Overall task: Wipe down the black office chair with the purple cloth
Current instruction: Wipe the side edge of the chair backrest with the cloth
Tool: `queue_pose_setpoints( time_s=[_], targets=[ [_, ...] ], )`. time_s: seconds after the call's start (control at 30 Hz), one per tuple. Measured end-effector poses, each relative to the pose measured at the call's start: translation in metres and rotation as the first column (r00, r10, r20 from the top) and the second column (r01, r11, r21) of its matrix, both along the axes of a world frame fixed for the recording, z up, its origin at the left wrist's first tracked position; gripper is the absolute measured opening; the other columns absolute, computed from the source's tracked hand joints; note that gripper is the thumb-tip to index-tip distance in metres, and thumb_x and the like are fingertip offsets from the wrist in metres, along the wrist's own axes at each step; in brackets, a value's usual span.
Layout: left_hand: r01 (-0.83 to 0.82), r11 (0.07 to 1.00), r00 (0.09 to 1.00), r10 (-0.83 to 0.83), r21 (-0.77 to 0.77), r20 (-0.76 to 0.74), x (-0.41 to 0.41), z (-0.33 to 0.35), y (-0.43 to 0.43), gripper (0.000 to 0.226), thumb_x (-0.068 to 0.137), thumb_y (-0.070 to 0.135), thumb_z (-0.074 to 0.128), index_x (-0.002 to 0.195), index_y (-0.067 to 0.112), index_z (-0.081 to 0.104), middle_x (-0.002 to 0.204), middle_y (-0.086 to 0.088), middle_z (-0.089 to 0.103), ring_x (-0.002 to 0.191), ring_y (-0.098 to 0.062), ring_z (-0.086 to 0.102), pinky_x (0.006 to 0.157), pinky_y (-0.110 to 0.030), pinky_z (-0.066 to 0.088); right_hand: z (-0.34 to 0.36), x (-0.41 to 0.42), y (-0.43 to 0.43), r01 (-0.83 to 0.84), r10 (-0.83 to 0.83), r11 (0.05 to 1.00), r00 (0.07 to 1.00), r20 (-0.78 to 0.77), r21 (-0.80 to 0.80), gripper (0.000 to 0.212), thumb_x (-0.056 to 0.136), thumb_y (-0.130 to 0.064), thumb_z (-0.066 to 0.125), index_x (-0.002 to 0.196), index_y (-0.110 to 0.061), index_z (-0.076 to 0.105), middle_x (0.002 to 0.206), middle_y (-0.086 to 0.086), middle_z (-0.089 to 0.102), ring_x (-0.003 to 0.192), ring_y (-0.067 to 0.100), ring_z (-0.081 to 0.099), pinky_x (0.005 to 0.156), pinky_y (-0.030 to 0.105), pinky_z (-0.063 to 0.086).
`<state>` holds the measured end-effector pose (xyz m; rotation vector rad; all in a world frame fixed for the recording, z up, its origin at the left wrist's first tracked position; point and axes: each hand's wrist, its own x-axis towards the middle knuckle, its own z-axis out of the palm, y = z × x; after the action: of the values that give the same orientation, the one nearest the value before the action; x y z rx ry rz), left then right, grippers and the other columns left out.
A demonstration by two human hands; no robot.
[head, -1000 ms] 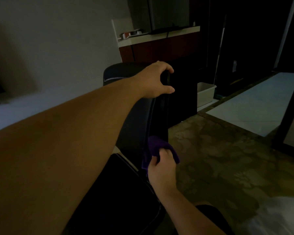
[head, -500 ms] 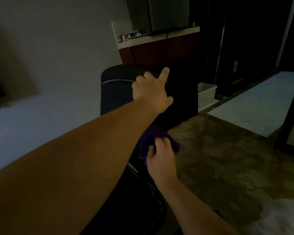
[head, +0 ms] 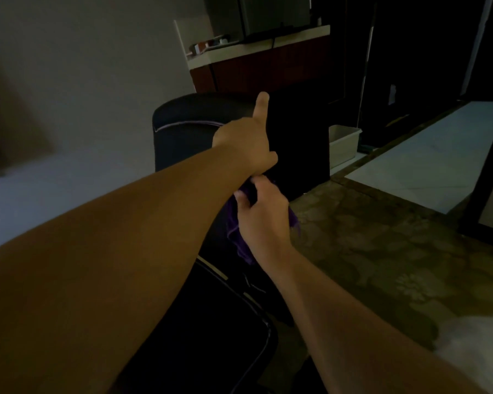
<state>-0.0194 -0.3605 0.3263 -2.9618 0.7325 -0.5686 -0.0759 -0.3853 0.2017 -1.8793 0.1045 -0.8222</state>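
Two hands at chair (head: 182, 143) back | left hand (head: 244, 143): forefinger straight, rest hidden, grasp unclear | right hand (head: 264, 220): fingers clutching purple cloth (head: 235, 230), just below left hand

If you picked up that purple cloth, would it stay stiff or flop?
Probably floppy: the purple cloth bunches and droops in folds below the right hand gripping it. Likely light too, since one hand holds it easily. Its soft look suggests it is hardly fragile.

cloth (head: 234, 223) against chair (head: 182, 143), bin (head: 343, 140) behind
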Motion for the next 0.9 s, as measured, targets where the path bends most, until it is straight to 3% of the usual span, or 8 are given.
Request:
queue_pose_setpoints(
  time_s=[0.13, 0.27, 0.33, 0.43, 0.5, 0.63, 0.77, 0.9],
  targets=[
    [0.007, 1.000, 1.000, -0.007, -0.021, -0.008, 0.008, -0.001, 0.000, 0.112, 0.084, 0.046, 0.066, 0.154, 0.023, -0.019, 0.071, 0.000, 0.049, 0.059, -0.015, 0.053, 0.045, -0.027, 0.036, -0.062, -0.006, 0.015, 0.020, -0.031, 0.993, 0.995, -0.097, -0.120, 0.019, 0.095, -0.030, 0.059, 0.110, -0.020, 0.055, 0.104, -0.003, 0.059, 0.093, 0.014, 0.059, 0.074, 0.029, 0.050],
    [0.002, 0.999, 1.000, -0.003, -0.034, -0.008, 0.016, -0.003, -0.003, 0.112, 0.084, 0.044, 0.067, 0.154, 0.023, -0.019, 0.073, 0.000, 0.050, 0.061, -0.016, 0.054, 0.047, -0.028, 0.039, -0.117, -0.019, 0.017, -0.022, -0.018, 0.992, 0.951, -0.308, -0.126, 0.020, 0.095, -0.038, 0.056, 0.100, -0.019, 0.054, 0.086, -0.011, 0.052, 0.077, 0.006, 0.055, 0.058, 0.009, 0.037],
    [-0.003, 0.999, 1.000, 0.003, -0.035, -0.006, 0.019, -0.002, -0.004, 0.113, 0.084, 0.044, 0.067, 0.154, 0.024, -0.019, 0.074, -0.001, 0.053, 0.062, -0.017, 0.056, 0.048, -0.029, 0.041, -0.115, -0.017, 0.013, -0.047, 0.024, 0.996, 0.958, -0.285, -0.075, 0.018, 0.093, -0.035, 0.061, 0.097, -0.018, 0.055, 0.085, -0.009, 0.055, 0.077, 0.006, 0.056, 0.064, 0.009, 0.040],
    [-0.011, 1.000, 1.000, 0.011, -0.029, -0.008, 0.022, -0.002, -0.005, 0.113, 0.084, 0.044, 0.067, 0.154, 0.024, -0.019, 0.076, -0.002, 0.055, 0.064, -0.018, 0.059, 0.050, -0.030, 0.044, -0.082, -0.005, 0.011, -0.040, 0.037, 0.999, 0.985, -0.171, -0.017, 0.015, 0.093, -0.031, 0.061, 0.099, -0.018, 0.057, 0.093, -0.007, 0.061, 0.085, 0.007, 0.058, 0.076, 0.024, 0.048],
    [-0.004, 1.000, 1.000, 0.004, -0.028, -0.010, 0.023, -0.003, -0.005, 0.113, 0.084, 0.044, 0.067, 0.154, 0.023, -0.019, 0.077, -0.003, 0.056, 0.064, -0.019, 0.060, 0.049, -0.030, 0.044, -0.049, 0.005, 0.010, -0.003, 0.007, 0.999, 0.996, -0.094, 0.040, 0.023, 0.095, -0.029, 0.060, 0.114, -0.017, 0.058, 0.105, -0.009, 0.058, 0.094, 0.002, 0.052, 0.083, 0.021, 0.045],
    [0.004, 0.999, 1.000, -0.005, -0.041, -0.007, 0.027, -0.004, -0.004, 0.113, 0.083, 0.043, 0.068, 0.154, 0.024, -0.018, 0.076, -0.003, 0.056, 0.064, -0.019, 0.059, 0.048, -0.031, 0.043, -0.032, 0.018, 0.013, -0.004, 0.005, 0.997, 1.000, -0.019, 0.072, 0.015, 0.094, -0.028, 0.060, 0.108, -0.023, 0.058, 0.103, -0.010, 0.059, 0.092, 0.001, 0.055, 0.077, 0.016, 0.043],
    [-0.004, 0.998, 1.000, 0.004, -0.055, -0.001, 0.029, -0.006, -0.004, 0.113, 0.083, 0.043, 0.068, 0.154, 0.025, -0.018, 0.074, -0.001, 0.054, 0.061, -0.017, 0.057, 0.045, -0.029, 0.039, -0.104, -0.002, 0.018, -0.063, 0.068, 0.997, 0.983, -0.169, 0.038, 0.014, 0.095, -0.027, 0.057, 0.108, -0.023, 0.055, 0.099, -0.011, 0.057, 0.091, 0.002, 0.055, 0.077, 0.014, 0.038],
    [-0.009, 0.997, 1.000, 0.009, -0.070, -0.006, 0.032, -0.006, -0.006, 0.113, 0.083, 0.041, 0.070, 0.154, 0.025, -0.017, 0.074, 0.001, 0.052, 0.062, -0.016, 0.056, 0.046, -0.029, 0.039, -0.160, -0.014, 0.007, -0.122, 0.161, 0.986, 0.867, -0.472, 0.113, 0.038, 0.099, -0.030, 0.050, 0.134, -0.014, 0.048, 0.125, 0.001, 0.056, 0.121, 0.018, 0.053, 0.100, 0.024, 0.038]
  ],
)
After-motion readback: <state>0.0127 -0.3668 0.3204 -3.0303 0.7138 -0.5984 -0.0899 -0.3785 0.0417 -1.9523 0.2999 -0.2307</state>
